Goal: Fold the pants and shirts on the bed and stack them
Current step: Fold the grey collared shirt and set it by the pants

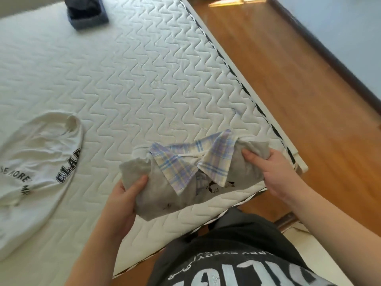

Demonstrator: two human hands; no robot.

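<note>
In the head view, the person held a folded grey shirt (185,190) with a plaid collar (193,159) just above the near corner of the bed (144,79). The left hand (125,203) gripped the shirt's left end, thumb on top and fingers hidden beneath the cloth. The right hand (274,174) gripped the right end the same way, thumb pressed onto the fabric. The hands were well apart, with the bundle stretched between them.

A white printed shirt (37,168) lay unfolded on the bed, to the left of the held shirt and apart from it. A dark pile of clothes (86,11) sat at the far end of the bed; I could not tell whether it was already folded.

The step in hand looked like carrying the folded shirt to a stacking place. To do it well, both ends would need even support so the folds underneath did not slip open, and the collar should stay uppermost. The bundle would best be lowered flat, with the fingers drawn out sideways only once it rested. Soft knit tends to sag in the middle, so a level, unhurried carry would suit.
</note>
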